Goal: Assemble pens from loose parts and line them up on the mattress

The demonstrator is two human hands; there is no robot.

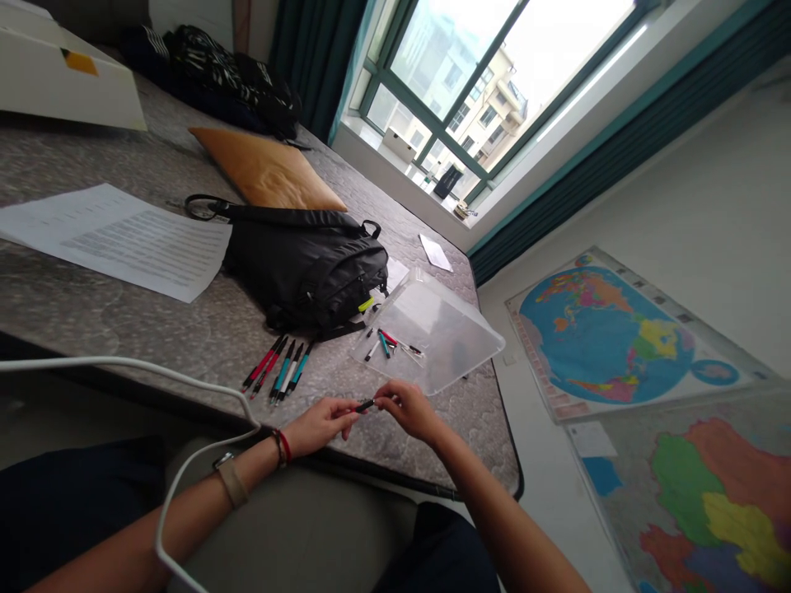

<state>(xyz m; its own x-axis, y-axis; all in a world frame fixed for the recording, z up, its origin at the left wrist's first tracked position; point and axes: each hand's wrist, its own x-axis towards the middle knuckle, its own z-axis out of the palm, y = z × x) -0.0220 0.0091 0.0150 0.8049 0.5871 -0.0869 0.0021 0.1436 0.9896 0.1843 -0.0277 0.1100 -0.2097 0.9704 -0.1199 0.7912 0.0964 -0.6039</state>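
Observation:
Over the near edge of the mattress, both hands meet at one short red-and-black pen piece [364,406]. My left hand [327,422], with a red bracelet at its wrist, is closed on the red end. The fingertips of my right hand [404,406] pinch the dark end. Left of the hands lies a row of several pens [281,368], red, teal and white with black parts, side by side. Beyond my right hand, a clear plastic box [445,325] contains several loose pens and pen parts [390,344] in red, teal, white and black.
A black backpack [302,268] lies behind the pens, with a brown padded envelope [272,169] and a printed sheet [124,239] near it. A white cable [179,377] crosses the front left. Maps [611,329] hang on the right wall.

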